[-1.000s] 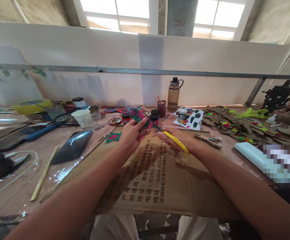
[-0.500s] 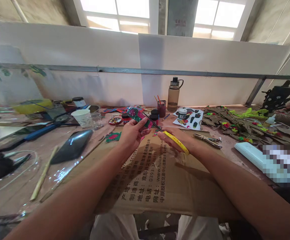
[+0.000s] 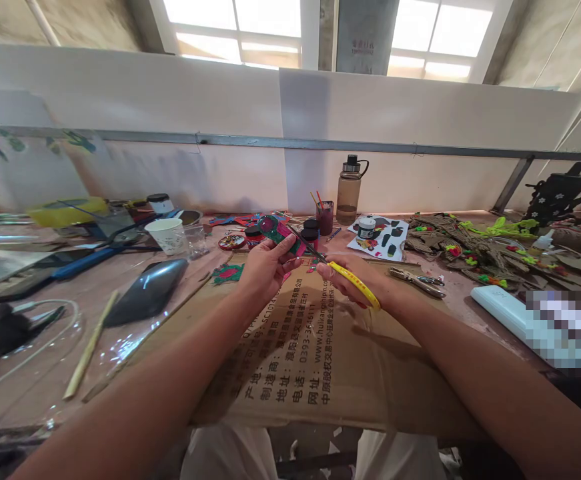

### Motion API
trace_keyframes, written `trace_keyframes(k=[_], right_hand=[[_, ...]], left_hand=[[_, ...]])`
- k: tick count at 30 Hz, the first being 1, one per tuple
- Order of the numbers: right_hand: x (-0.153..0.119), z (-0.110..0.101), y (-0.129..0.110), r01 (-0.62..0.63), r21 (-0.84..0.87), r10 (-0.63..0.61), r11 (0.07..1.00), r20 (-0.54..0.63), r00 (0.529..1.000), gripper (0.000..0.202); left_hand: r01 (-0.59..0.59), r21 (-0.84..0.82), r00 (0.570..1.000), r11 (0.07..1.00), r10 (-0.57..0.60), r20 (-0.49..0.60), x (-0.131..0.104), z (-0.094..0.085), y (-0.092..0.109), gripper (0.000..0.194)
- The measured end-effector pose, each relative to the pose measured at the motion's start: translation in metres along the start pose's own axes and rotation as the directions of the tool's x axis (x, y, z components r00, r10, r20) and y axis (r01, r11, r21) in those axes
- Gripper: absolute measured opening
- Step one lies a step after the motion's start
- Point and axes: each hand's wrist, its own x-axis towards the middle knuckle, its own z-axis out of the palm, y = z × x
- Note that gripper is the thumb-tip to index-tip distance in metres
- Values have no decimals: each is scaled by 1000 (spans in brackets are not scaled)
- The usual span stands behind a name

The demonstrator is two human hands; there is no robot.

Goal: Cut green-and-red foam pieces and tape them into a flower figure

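Observation:
My left hand [image 3: 266,268] pinches a green and pink painted piece [image 3: 276,231] between thumb and fingers, over the far part of a printed cardboard sheet [image 3: 350,373]. Yellow-handled scissors [image 3: 354,284] are gripped in my right hand [image 3: 351,272], just to the right. Their dark blades point up and left and reach the right side of the painted piece; how far they are parted is too small to tell. A second green and pink piece [image 3: 229,273] lies by the sheet's far left corner.
Beyond my hands stand small paint jars [image 3: 310,231], a brush cup [image 3: 325,219] and a bottle [image 3: 349,190]. A paper cup [image 3: 166,235] and black phone-like slab [image 3: 146,291] are at left. Pliers [image 3: 417,283], a white box [image 3: 505,319] and brown cut pieces [image 3: 450,247] lie right.
Both hands keep nearly the same pose around the painted piece and scissors. The painted piece has tilted slightly, and the whole view has shifted a little.

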Motion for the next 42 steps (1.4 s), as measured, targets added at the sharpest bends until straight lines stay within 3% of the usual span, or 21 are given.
trace_keyframes(k=[17, 24, 35, 42], right_hand=[[3, 7, 11, -57, 79, 57, 995, -6, 998, 55], [1, 3, 1, -88, 34, 88, 996, -18, 996, 56], [2, 5, 9, -26, -26, 26, 999, -31, 999, 50], [0, 0, 0, 21, -67, -22, 998, -13, 1000, 57]], left_hand=[[4, -35, 1000, 999, -5, -18, 0, 2, 2, 25], [-3, -18, 999, 1000, 3, 32, 1, 0, 6, 13], [-50, 96, 990, 994, 37, 133, 1, -3, 5, 4], [-31, 88, 992, 996, 20, 126, 0, -2, 4, 4]])
